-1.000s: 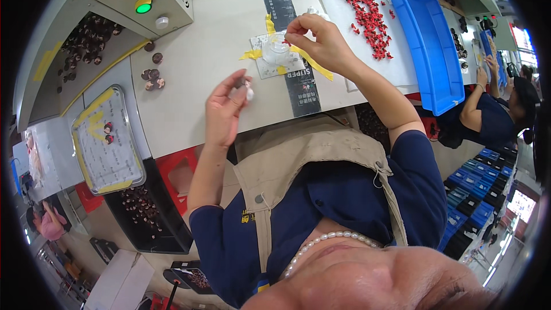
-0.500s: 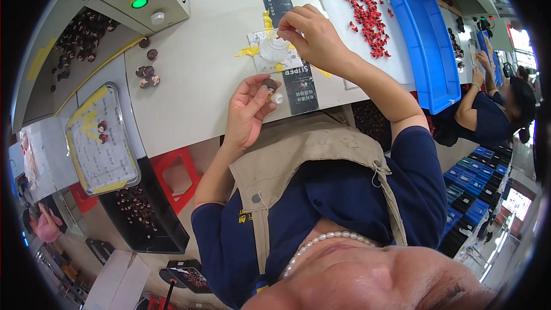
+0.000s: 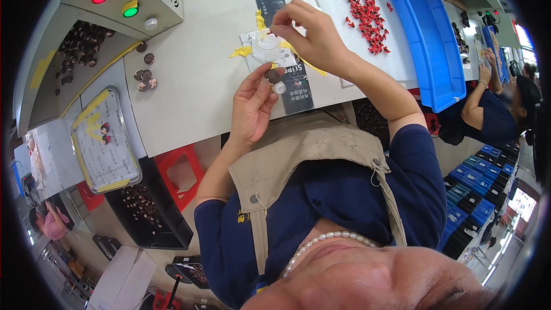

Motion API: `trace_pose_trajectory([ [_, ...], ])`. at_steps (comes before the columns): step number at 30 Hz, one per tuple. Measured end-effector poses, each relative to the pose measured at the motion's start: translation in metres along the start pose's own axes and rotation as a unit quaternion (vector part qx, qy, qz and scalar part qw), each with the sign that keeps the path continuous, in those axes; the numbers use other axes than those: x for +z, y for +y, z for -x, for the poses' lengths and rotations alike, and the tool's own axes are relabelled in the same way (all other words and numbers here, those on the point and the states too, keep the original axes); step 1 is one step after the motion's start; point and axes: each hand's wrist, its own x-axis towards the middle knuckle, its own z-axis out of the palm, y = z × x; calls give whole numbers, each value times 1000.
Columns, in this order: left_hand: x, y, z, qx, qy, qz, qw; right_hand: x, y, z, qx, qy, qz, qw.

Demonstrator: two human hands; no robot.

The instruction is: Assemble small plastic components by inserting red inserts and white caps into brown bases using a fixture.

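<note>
Held between the fingertips of my left hand (image 3: 251, 109) is a small doll head (image 3: 272, 76), its dark brown hair turned up and a white round part below it. My right hand (image 3: 315, 37) is pinched closed just above a clear round dish (image 3: 265, 50). A speck of red shows at its fingertips, too small to make out fully. The dish sits on a white card (image 3: 245, 40) fixed to the table with yellow tape. Many small red pieces (image 3: 367, 20) lie spread on a white sheet to the right.
A blue bin (image 3: 425, 46) stands at the right edge. On the left are a machine with red and green buttons (image 3: 131, 8), loose doll heads (image 3: 143, 74) and a metal tray (image 3: 106, 155) holding two red-and-black figures. A co-worker (image 3: 499, 103) sits at the far right.
The doll head in my left hand has turned, so its dark hair now shows instead of its face. My right hand stays pinched by the dish. The whole view has shifted slightly.
</note>
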Motion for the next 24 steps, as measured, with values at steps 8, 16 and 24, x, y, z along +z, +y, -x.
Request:
trace_pose_trajectory([
  [8,10,-6,-8,-21,-15,19,999,-11,0,48,229,-72,-317,917],
  [16,12,-12,-9,-20,14,19,1000,-9,-4,62,238,-58,-323,914],
  [24,17,-14,-1,37,30,-72,996,-4,-13,62,219,-72,-273,934],
])
